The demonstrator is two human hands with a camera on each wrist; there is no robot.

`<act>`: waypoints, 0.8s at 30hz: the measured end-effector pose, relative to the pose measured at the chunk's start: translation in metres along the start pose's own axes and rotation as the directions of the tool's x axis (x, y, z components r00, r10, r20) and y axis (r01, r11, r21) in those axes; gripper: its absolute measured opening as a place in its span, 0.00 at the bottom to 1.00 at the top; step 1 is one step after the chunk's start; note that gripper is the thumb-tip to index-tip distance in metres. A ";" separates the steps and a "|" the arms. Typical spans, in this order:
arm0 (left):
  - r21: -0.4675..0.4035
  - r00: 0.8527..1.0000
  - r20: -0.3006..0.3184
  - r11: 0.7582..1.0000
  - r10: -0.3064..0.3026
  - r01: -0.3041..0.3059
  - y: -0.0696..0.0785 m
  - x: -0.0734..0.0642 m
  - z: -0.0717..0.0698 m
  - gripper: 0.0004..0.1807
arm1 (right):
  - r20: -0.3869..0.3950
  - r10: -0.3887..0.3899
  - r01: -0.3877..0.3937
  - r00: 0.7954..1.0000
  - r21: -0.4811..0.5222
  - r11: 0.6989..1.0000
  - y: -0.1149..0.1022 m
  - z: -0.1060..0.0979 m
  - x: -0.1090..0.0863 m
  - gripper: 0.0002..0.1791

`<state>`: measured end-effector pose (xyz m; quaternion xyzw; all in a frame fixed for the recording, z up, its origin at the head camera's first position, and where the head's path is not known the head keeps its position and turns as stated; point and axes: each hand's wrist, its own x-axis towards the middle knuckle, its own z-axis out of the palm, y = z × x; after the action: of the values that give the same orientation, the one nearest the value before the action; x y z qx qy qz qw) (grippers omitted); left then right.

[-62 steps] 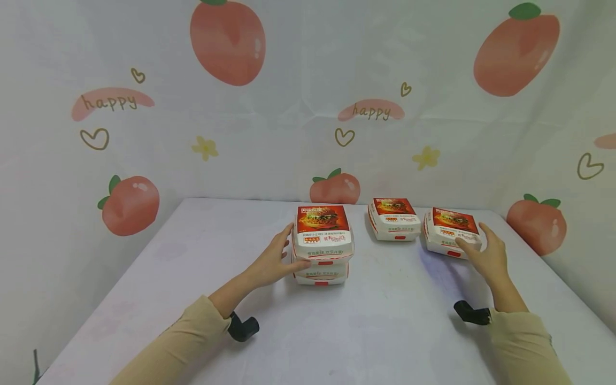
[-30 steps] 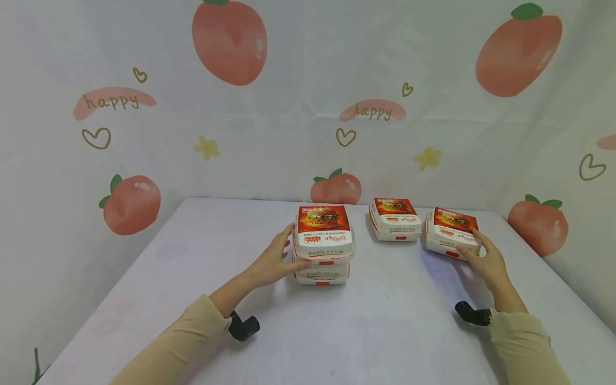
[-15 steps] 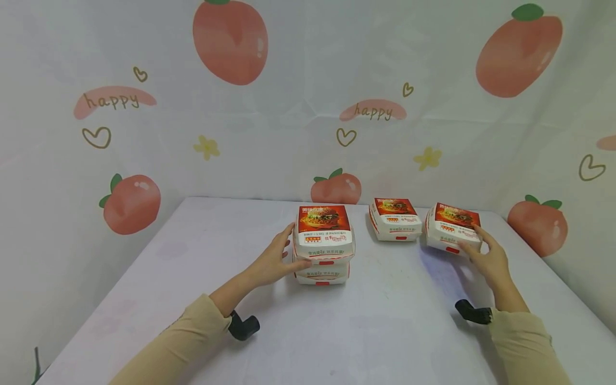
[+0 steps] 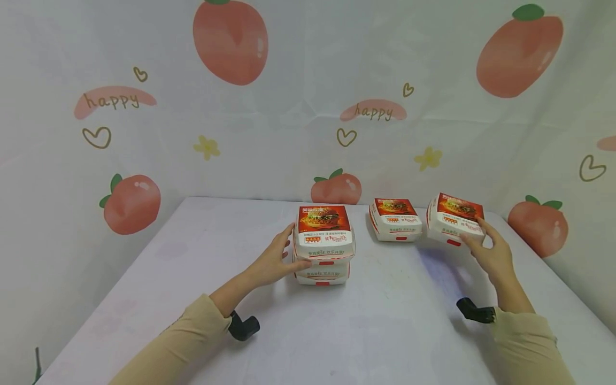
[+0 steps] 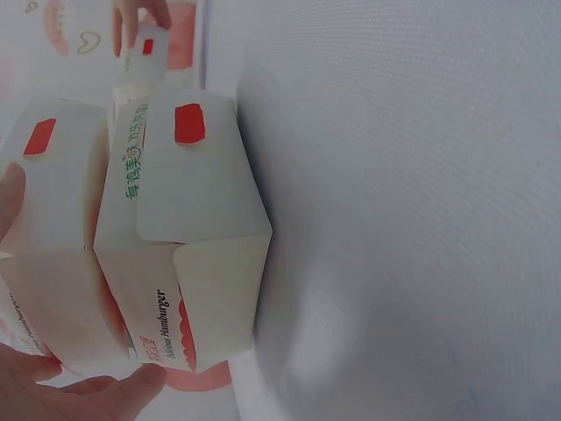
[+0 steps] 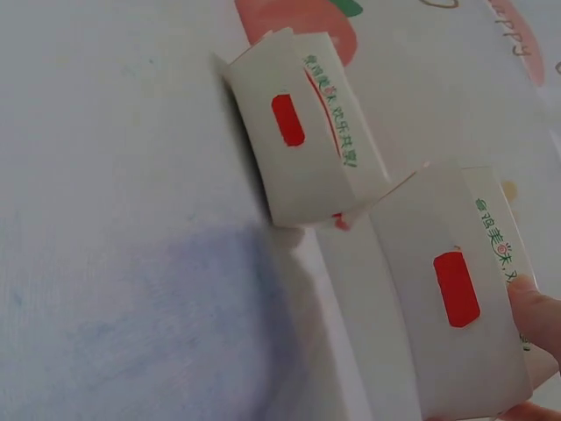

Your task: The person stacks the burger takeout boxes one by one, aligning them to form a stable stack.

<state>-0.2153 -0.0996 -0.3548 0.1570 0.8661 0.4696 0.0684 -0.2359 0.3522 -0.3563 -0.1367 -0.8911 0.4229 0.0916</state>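
Observation:
Two white-and-red hamburger boxes are stacked in the middle of the table, an upper box (image 4: 323, 243) on a lower box (image 4: 321, 275). My left hand (image 4: 270, 262) grips the upper one, thumb at its front and fingers along its left side. In the left wrist view a fingertip also reaches the side of the lower box (image 5: 197, 189). At the right, my right hand (image 4: 494, 261) holds another hamburger box (image 4: 451, 229) tilted above the table, thumb on the front. Beside it a fourth hamburger box (image 6: 302, 132) rests on the table.
A white cloth-covered table (image 4: 375, 331) runs back to a white curtain (image 4: 298, 64) printed with peaches and hearts. Black wrist mounts (image 4: 244, 327) stick out from both cuffs. A thin dark object (image 4: 37, 363) shows at the lower left edge.
My right hand has raised its hamburger box off the table and moved slightly back and right. My left hand and the stack have stayed where they were.

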 end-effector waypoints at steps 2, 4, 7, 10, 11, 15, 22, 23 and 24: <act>-0.003 1.000 0.002 1.000 0.004 -0.004 0.000 0.000 0.000 0.56 | 0.002 0.004 -0.004 1.000 0.021 1.000 -0.003 -0.001 -0.001 0.42; -0.003 1.000 0.002 1.000 0.008 -0.008 0.000 0.000 0.000 0.56 | 0.003 0.002 -0.002 1.000 0.030 1.000 -0.006 -0.002 -0.002 0.43; -0.002 1.000 0.003 1.000 0.009 -0.009 0.002 -0.001 0.000 0.56 | 0.007 -0.008 0.008 1.000 0.044 0.999 -0.010 -0.004 -0.003 0.44; -0.001 1.000 0.002 1.000 0.007 -0.007 0.003 -0.002 -0.001 0.55 | 0.005 -0.019 0.019 1.000 0.038 0.999 -0.013 -0.004 -0.004 0.44; -0.002 1.000 0.003 1.000 0.005 -0.005 0.003 -0.002 -0.001 0.55 | 0.003 -0.023 0.023 1.000 0.032 0.999 -0.014 -0.004 -0.005 0.44; -0.004 1.000 0.002 1.000 0.003 -0.003 0.004 -0.002 -0.001 0.56 | 0.001 -0.035 0.035 0.999 0.006 0.999 -0.019 -0.005 -0.006 0.44; -0.004 1.000 0.001 1.000 0.002 -0.002 0.004 -0.002 -0.001 0.55 | -0.011 -0.077 0.077 0.997 0.002 0.997 -0.026 -0.004 -0.009 0.43; -0.005 1.000 0.001 1.000 0.002 -0.002 0.004 -0.002 -0.001 0.55 | -0.012 -0.084 0.084 0.996 0.003 0.996 -0.027 -0.004 -0.009 0.43; -0.006 1.000 0.001 1.000 0.001 -0.001 0.004 -0.002 -0.001 0.55 | -0.010 -0.089 0.089 0.996 0.007 0.996 -0.028 -0.003 -0.010 0.43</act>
<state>-0.2127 -0.0990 -0.3512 0.1574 0.8647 0.4720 0.0691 -0.2305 0.3344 -0.3325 -0.0987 -0.8943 0.4209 0.1154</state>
